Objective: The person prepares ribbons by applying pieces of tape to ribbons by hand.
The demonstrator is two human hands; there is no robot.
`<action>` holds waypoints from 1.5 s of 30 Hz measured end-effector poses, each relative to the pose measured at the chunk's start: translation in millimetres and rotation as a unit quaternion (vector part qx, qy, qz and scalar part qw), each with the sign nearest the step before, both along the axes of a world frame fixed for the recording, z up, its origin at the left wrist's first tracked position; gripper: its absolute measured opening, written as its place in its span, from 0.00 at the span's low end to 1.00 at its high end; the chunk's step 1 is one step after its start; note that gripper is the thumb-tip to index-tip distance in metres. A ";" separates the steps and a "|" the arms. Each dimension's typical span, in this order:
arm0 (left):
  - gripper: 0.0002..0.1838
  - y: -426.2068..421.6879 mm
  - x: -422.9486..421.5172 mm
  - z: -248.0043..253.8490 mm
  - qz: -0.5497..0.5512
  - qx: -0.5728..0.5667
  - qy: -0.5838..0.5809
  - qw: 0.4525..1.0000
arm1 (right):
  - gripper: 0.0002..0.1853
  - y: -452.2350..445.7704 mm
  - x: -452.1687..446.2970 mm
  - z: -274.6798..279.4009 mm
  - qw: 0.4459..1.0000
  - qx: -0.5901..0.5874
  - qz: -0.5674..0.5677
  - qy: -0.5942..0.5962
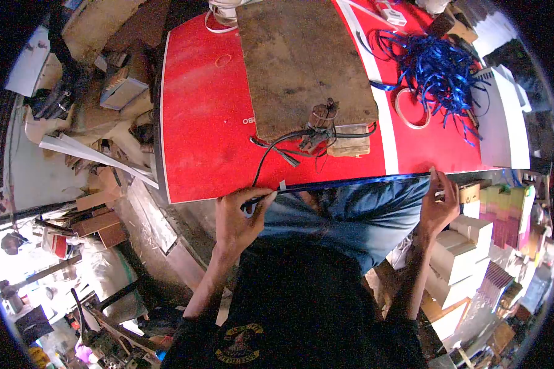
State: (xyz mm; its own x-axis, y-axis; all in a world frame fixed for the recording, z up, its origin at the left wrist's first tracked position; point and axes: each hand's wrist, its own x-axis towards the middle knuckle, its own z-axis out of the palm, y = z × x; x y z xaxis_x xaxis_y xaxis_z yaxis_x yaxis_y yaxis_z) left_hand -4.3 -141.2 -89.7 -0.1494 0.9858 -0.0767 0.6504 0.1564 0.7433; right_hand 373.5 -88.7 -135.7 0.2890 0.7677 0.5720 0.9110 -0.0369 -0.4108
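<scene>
Between my two hands a dark blue ribbon (351, 181) is stretched along the front edge of the red table (203, 123). My left hand (243, 215) is closed round its left end, with a loop of ribbon showing at the palm. At the other end my right hand (440, 200) pinches the ribbon between thumb and finger near the table edge. Beyond the ribbon, a worn wooden board (305, 61) lies on the table, with a metal fixture (320, 123) and black cords at its near edge. A pile of shiny blue ribbons (437, 71) rests at the back right.
A tape-like ring (412, 109) lies near the blue pile. A white box (503, 117) stands at the table's right edge. Stacked white boxes (458, 261) are at the lower right. Cardboard and scraps (101, 224) clutter the floor at left.
</scene>
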 end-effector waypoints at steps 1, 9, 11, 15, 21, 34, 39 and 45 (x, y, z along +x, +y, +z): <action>0.06 0.0 1.1 3.6 -0.002 0.009 0.003 1.000 | 0.07 0.0 -0.3 3.9 1.000 0.003 0.000 -0.003; 0.08 15.6 33.0 94.0 -0.142 0.030 -0.078 0.986 | 0.13 -17.9 -111.9 146.0 0.939 -0.078 0.269 0.201; 0.10 22.1 39.7 106.7 -0.176 0.051 -0.085 0.979 | 0.13 -11.4 -124.3 161.7 0.898 -0.115 0.337 0.258; 0.11 37.2 40.4 127.9 -0.190 0.159 -0.098 0.964 | 0.12 8.4 -126.1 169.6 0.809 -0.216 0.451 0.309; 0.08 81.5 39.1 151.9 -0.157 0.176 -0.052 0.970 | 0.05 52.6 -133.6 182.8 0.843 -0.125 0.447 0.273; 0.10 135.5 19.4 112.9 -0.130 0.152 -0.047 0.979 | 0.06 116.2 -150.6 149.6 0.864 -0.149 0.451 0.168; 0.06 149.8 17.9 102.2 -0.134 0.197 -0.055 0.970 | 0.07 132.5 -151.1 144.9 0.862 -0.198 0.442 0.151; 0.08 172.6 12.4 94.9 -0.136 0.186 -0.028 0.973 | 0.07 162.6 -153.7 135.0 0.859 -0.151 0.470 0.132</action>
